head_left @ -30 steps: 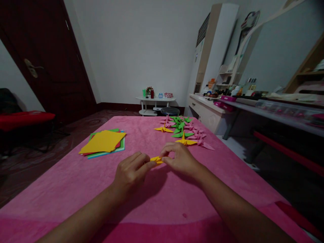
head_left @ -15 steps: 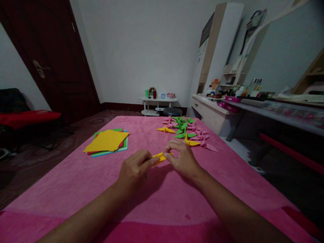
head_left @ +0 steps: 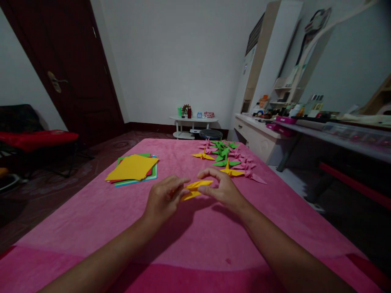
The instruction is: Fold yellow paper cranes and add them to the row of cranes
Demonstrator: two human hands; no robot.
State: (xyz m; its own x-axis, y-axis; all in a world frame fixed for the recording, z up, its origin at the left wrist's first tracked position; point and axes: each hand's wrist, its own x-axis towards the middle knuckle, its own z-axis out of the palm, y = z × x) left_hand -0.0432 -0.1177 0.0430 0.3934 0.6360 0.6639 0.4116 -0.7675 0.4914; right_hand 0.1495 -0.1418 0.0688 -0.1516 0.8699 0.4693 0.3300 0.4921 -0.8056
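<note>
A small folded yellow paper piece (head_left: 195, 189) is held just above the pink cloth-covered table (head_left: 91, 219) between both my hands. My left hand (head_left: 163, 198) pinches its left end with fingertips together. My right hand (head_left: 220, 188) arches over its right end, thumb and fingers closed on the paper. Beyond my right hand lies a cluster of finished paper cranes (head_left: 229, 159) in green, pink and yellow.
A stack of coloured paper squares (head_left: 133, 168), yellow on top, lies at the table's left. A dark door (head_left: 70, 77) and a red seat (head_left: 36, 140) are at left. A white side table (head_left: 194, 124), a stool (head_left: 210, 133) and a cluttered desk (head_left: 305, 126) stand behind and right.
The yellow piece has been lifted slightly and spread wider between my hands. My right fingers arch higher over it. The view has shifted a little to the left.
</note>
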